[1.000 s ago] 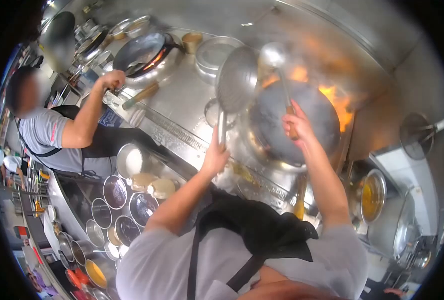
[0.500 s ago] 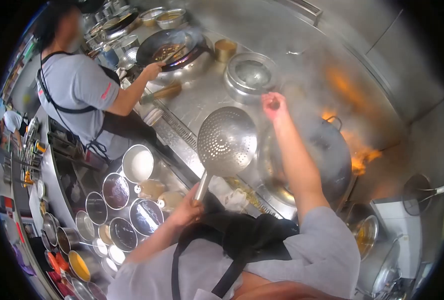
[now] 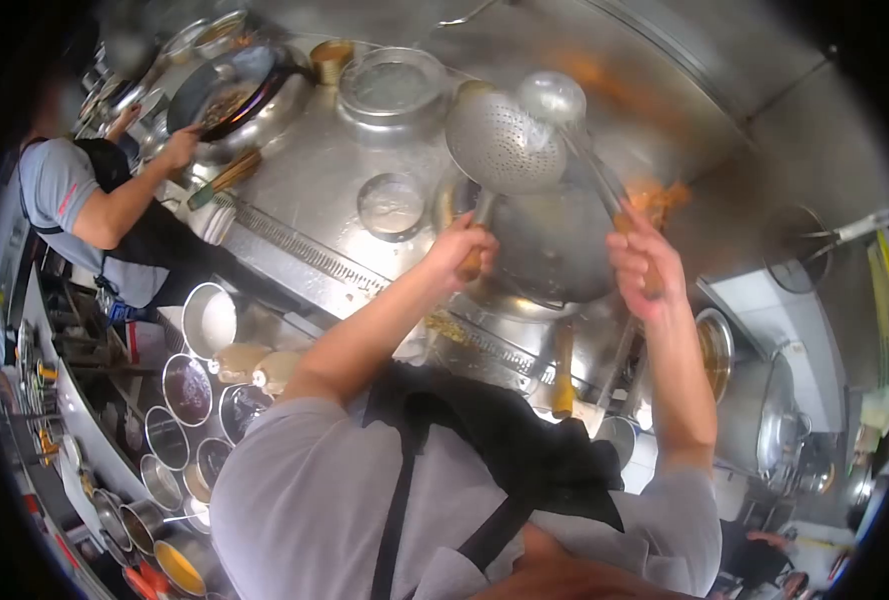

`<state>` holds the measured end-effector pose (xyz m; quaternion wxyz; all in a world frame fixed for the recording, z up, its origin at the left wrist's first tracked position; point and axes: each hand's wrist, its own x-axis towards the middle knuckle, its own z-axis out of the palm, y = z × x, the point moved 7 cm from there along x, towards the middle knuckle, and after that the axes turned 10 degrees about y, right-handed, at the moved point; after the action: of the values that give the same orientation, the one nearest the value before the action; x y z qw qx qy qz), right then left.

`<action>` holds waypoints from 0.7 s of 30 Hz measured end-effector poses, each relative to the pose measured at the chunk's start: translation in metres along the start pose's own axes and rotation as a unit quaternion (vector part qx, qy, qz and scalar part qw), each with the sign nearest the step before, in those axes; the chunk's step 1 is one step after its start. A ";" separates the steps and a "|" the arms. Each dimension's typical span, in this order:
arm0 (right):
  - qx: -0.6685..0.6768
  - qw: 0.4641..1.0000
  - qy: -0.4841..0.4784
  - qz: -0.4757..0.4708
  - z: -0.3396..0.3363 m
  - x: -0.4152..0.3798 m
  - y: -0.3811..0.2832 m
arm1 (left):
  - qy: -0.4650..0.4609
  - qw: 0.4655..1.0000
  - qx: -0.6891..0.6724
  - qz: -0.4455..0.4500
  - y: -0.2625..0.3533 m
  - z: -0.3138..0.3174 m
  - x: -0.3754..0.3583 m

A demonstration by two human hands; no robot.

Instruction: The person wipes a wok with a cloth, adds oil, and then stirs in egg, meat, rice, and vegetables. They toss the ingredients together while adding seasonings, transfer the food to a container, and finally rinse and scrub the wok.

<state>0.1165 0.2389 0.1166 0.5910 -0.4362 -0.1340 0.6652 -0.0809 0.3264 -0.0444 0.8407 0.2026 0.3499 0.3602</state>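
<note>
My left hand is closed round the wooden handle of a large perforated skimmer, whose round bowl is held over the far side of a dark wok. On the right, my right hand grips the wooden handle of a ladle. The ladle's bowl is raised beside the skimmer's upper right edge; whether they touch I cannot tell. Orange flames show at the wok's right, with haze above it.
A co-worker at the left works at another wok. A strainer over a pot and a round metal ring are on the steel counter. Metal containers stand lower left. A wooden-handled brush lies below the wok.
The view has shifted right. My left hand has brought the skimmer over the wok. My right hand, earlier near the strainer, is now at the right with the ladle.
</note>
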 end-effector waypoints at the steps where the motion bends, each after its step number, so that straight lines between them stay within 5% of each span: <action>1: -0.057 0.997 0.042 0.000 -0.014 -0.017 0.000 | -0.011 1.000 -0.023 -0.007 -0.009 0.015 0.013; 5: -0.070 0.993 0.073 0.057 -0.062 -0.063 0.019 | 0.030 0.998 -0.057 0.000 -0.050 0.056 0.040; 9: 0.050 0.996 -0.005 0.077 -0.121 -0.052 0.037 | 0.006 0.998 0.016 -0.061 -0.098 0.078 0.037; 11: -0.024 0.998 0.018 0.049 -0.148 -0.046 0.050 | 0.034 0.995 0.065 -0.069 -0.112 0.071 0.027; 12: -0.164 0.984 0.072 -0.016 -0.160 -0.047 0.053 | 0.072 0.979 0.193 0.005 -0.106 0.064 0.023; 14: -0.308 0.935 0.137 -0.113 -0.172 -0.050 0.044 | 0.115 0.937 0.322 0.074 -0.100 0.049 0.014; 16: -0.291 0.939 0.150 -0.109 -0.166 -0.059 0.036 | 0.242 0.684 0.621 0.296 -0.077 0.037 -0.006; 19: -0.223 0.961 0.128 -0.102 -0.161 -0.060 0.024 | 0.230 0.612 0.713 0.253 -0.062 0.037 -0.018; 21: -0.132 0.987 0.052 -0.070 -0.157 -0.048 0.020 | 0.207 0.634 0.690 0.281 -0.061 0.031 -0.018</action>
<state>0.2156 0.1373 0.0313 0.5798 -0.5336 -0.2197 0.5752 -0.0388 0.2704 -0.0518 0.2197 0.7321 0.5877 0.2652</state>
